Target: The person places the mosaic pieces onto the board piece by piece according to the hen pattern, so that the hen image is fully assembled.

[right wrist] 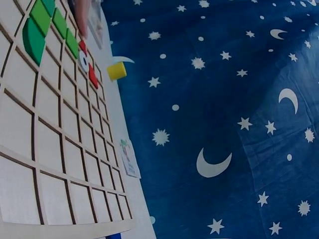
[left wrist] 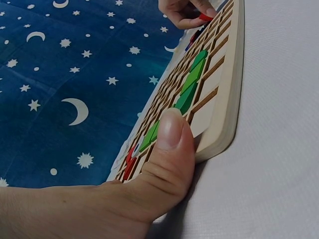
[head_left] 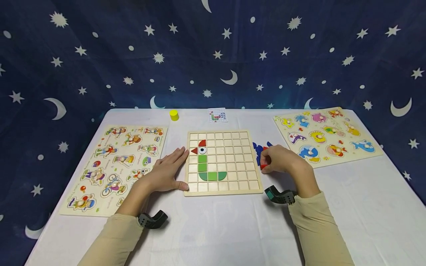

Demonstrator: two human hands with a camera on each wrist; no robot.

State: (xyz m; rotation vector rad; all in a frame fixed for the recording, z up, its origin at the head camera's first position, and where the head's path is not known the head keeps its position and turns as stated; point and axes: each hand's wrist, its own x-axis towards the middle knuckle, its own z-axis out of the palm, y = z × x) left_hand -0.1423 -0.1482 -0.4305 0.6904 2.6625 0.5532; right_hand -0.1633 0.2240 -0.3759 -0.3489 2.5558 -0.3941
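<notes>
At three o'clock of the square, pale wooden grid board (head_left: 220, 159), we see the right hand (head_left: 283, 159) pinch a small red piece (left wrist: 205, 17) beside dark-blue pieces (head_left: 258, 150); at nine, the left hand (head_left: 166, 171) lies straight-fingered, thumb spread. We'd brace the board lightly, pinching only edges.

The pale wooden grid board (head_left: 223, 193) lies flat. Its cells hold two green squares (head_left: 202, 163) in a column, another green square (head_left: 212, 176) between two darker quarter-rounds (head_left: 222, 176) below, and, on top, a white eye tile (head_left: 202, 150) beside a red triangle (head_left: 194, 150). Blue pieces (head_left: 258, 149) cluster off its right edge; the right fingers (head_left: 268, 152) pinch a red piece (head_left: 264, 166).
</notes>
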